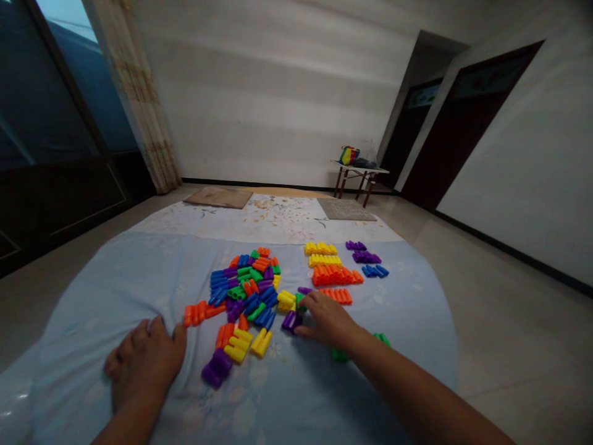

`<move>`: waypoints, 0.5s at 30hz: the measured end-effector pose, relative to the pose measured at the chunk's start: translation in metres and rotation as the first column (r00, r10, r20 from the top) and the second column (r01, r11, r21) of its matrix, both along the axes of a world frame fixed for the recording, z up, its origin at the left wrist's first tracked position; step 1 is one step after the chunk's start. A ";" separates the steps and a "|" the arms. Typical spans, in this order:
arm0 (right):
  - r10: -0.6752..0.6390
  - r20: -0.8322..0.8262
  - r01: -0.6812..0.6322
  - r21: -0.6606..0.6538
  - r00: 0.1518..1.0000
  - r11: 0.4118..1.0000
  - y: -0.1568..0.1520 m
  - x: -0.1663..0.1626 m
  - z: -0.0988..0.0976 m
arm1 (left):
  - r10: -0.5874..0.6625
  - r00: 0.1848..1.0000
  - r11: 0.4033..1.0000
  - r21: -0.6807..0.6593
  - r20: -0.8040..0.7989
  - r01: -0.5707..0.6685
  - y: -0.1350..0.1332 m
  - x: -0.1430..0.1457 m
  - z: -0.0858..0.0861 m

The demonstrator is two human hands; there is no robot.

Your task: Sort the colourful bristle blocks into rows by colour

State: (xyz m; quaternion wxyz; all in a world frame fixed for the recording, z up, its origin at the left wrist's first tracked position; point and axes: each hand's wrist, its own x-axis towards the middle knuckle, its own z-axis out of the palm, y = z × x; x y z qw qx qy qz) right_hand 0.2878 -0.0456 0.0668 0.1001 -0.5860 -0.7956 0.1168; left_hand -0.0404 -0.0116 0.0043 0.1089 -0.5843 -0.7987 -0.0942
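My left hand (144, 364) lies flat on the light blue tablecloth with its fingers apart and holds nothing. Close to its thumb is a short row of orange plastic tube blocks (195, 313). My right hand (324, 318) reaches over the right side of a mixed pile of blocks (250, 278), thumb and fingers apart. Its fingertips are at a green block (300, 301), and the thumb is beside a purple block (291, 321); whether they touch cannot be made out. A yellow block (286, 301) lies just left. Under my right forearm, green blocks (340, 355) are partly hidden.
Sorted groups stand at the right: yellow blocks (324, 260), orange blocks (333, 275), purple blocks (365, 256) and blue blocks (375, 271). Loose purple blocks (217, 369) lie near the front. Two flat mats (220, 197) are at the far edge; a small table (361, 168) stands behind.
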 end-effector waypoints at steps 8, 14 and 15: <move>-0.042 0.190 0.059 -0.086 0.981 0.995 0.033 0.001 0.009 | 0.008 0.998 0.999 0.040 0.058 -0.010 0.001 0.000 -0.001; 0.090 0.077 -0.078 -0.150 0.993 0.986 0.057 -0.011 -0.005 | 0.021 0.997 1.000 -0.005 0.071 -0.021 0.005 -0.004 -0.005; 0.110 0.024 -0.106 -0.140 0.994 0.985 0.060 -0.013 -0.006 | 0.028 0.997 1.000 -0.015 0.074 -0.027 0.006 -0.005 -0.005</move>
